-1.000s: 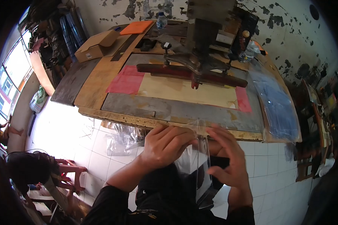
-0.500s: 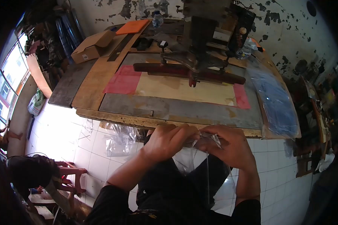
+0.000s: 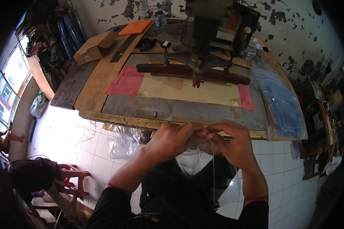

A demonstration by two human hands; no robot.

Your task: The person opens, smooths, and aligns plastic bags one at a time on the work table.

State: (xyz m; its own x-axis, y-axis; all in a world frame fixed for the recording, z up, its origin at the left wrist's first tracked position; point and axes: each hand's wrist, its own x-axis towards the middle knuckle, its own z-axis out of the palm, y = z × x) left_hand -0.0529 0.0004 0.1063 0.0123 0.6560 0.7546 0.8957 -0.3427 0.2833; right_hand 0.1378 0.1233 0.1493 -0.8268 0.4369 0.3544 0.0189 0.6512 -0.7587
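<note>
Both hands meet at the front edge of the worktable, pinching the top of a clear plastic sheet (image 3: 197, 162) that hangs down over my lap. My left hand (image 3: 174, 138) has its fingers closed on the sheet from the left. Close against it, my right hand (image 3: 232, 143) grips the same plastic with thumb and fingers. Beyond them stands a press with a dark red bar (image 3: 195, 73) above a yellow sheet (image 3: 187, 91) with pink end pieces (image 3: 126, 82). Whether the plastic is a bag or a single sheet I cannot tell.
A stack of bluish plastic sheets (image 3: 279, 105) lies at the table's right. On the left are a cardboard box (image 3: 95, 47) and an orange folder (image 3: 137, 27); a water bottle (image 3: 160, 20) stands behind. Clear plastic (image 3: 124, 141) is below the table. Another person (image 3: 34, 179) sits at lower left.
My fingertips have come closer together, and the crumpled plastic that showed between them is now mostly hidden. The hanging sheet has shifted slightly.
</note>
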